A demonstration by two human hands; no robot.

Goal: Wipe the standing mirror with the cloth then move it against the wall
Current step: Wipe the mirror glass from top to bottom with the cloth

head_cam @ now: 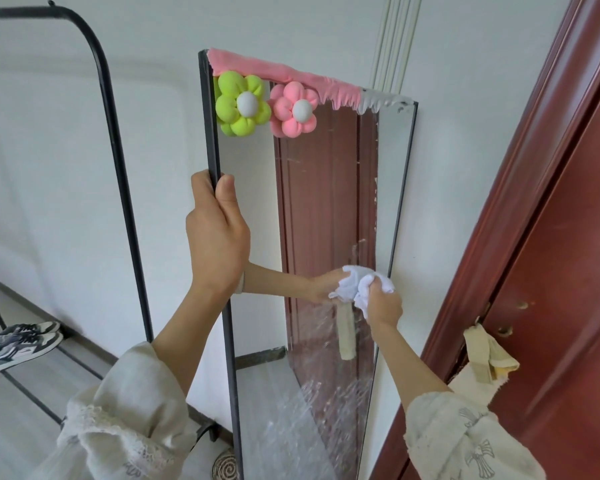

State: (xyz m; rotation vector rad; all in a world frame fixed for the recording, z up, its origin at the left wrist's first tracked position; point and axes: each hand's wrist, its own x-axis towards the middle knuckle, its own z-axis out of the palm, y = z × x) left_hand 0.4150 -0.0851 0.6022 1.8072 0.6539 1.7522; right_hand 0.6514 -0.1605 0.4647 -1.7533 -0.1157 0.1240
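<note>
- Against the white wall point(465, 98), beside the reddish-brown door point(568, 237), stands the standing mirror point(257, 202), tall and narrow in a thin black frame, tilted in the wide-angle view with its top right corner close to the wall.
- Left hand point(217, 230) grips the mirror's left edge about halfway up: thumb on the glass side, fingers curled round behind the frame.
- Right hand point(383, 303) is closed round a bunched white cloth point(361, 284) and presses it to the glass near the mirror's right edge, lower than the left hand.
- Reflected in the glass are the arm and the cloth, meeting the real cloth at the surface, along with the door's brown panel.
- Streaks and smears show across the lower part of the glass, below the cloth.
- Along the mirror's top edge runs a pink foam-like trim point(274, 72), turning white at the right end.
- Just under it, on the glass, sit a yellow-green puffy flower point(238, 124) and a pink puffy flower point(284, 123), each with a white centre, side by side and touching.
- Both sleeves are pale and loose, pushed up the forearms.
- To the left stands a black metal rack point(115, 150), with a pair of grey-and-white sneakers point(21, 344) on its low shelf.
- A beige cloth bag point(478, 355) hangs at the door's edge.
</note>
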